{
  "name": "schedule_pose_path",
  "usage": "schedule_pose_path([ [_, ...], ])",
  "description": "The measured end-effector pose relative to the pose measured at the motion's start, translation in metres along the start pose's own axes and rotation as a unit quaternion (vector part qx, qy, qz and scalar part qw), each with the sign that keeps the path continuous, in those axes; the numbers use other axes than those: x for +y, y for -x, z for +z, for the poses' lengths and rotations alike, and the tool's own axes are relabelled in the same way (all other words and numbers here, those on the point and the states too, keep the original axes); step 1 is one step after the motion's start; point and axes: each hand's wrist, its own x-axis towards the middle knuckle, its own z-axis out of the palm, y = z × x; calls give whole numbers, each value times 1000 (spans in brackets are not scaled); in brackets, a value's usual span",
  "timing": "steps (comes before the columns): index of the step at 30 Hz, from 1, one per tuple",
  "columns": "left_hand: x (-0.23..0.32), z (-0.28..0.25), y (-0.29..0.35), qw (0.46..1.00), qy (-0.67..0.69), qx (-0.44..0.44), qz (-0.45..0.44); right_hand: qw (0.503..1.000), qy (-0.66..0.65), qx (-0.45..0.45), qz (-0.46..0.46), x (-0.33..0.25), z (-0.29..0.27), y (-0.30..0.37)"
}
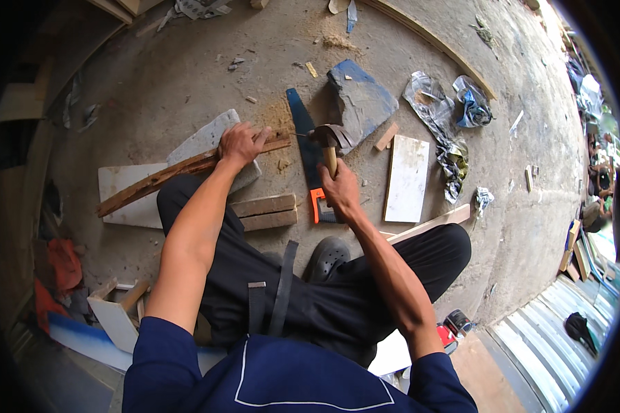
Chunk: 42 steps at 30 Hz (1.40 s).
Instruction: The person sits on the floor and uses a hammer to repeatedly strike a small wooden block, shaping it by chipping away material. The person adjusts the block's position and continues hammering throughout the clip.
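Note:
My left hand (240, 144) is closed round a long, rough brown strip of wood (179, 171), near its right end. The strip slants over my knee and across a grey stone block (210, 136). In my right hand (340, 187) is a claw hammer (331, 141), gripped by its wooden handle with the metal head pointing away from me. The hammer head is just right of the strip's end, apart from it. A thin nail-like piece shows between them, too small to make out. Below the hammer lies a handsaw (306, 144) with a dark blade and orange-black handle.
Beyond the hammer sits a blue-grey block (362, 103). A white board (406, 179) and crumpled plastic (434, 103) lie to the right. Short wooden blocks (265, 212) lie by my left knee, and another white board (127, 196) is under the strip. Sawdust and scraps dot the concrete floor.

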Motion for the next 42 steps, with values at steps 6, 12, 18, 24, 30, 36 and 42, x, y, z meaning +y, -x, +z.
schedule_pose_path([
  [6,-1,-5,-4,997,26,-37,-62,995,-26,92,-43,-18,28,8],
  [12,6,-18,-17,983,40,-108,-144,996,-9,89,-26,10,39,-2],
  [18,1,-14,-18,985,43,-84,-144,996,8,89,-29,14,39,2],
  [24,-1,-14,-16,989,47,-79,-115,984,-73,160,-23,-1,30,0],
  [30,6,-5,-12,990,47,-35,-130,995,13,88,-37,21,44,3],
  [36,-3,-2,-13,989,54,-24,-138,996,-10,84,9,5,41,3],
  [42,8,-11,-14,982,26,-33,-183,989,-82,112,48,-2,36,-7],
])
